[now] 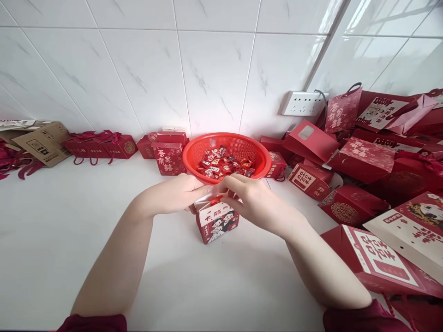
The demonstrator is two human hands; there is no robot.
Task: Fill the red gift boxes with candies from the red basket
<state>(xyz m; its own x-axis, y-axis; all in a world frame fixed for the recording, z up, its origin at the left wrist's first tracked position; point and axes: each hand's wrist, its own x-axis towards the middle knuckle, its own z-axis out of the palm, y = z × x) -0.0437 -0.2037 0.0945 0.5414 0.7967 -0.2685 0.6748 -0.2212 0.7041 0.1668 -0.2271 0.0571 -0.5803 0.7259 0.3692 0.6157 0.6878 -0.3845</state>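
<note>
White tiles (214, 83) make the wall behind a white table (207, 290), and a socket (302, 103) sits on them above its back right corner. Near the middle of the table, just in front of a red basket (224, 136), stands a small red and white box (218, 227) with two cartoon people on its front. Left hand (180, 191) holds the top of the box at its left side. Right hand (251, 198) bends its fingers in a narrow curl over the top, but I cannot tell if they pinch it. Something red peeks out between the hands, too small to name. Wrapped sweets (221, 165) lie in the basket, by the back edge. Ribboned boxes (92, 146) line the back left, and a big heap of red boxes (363, 154) fills the right side.
</note>
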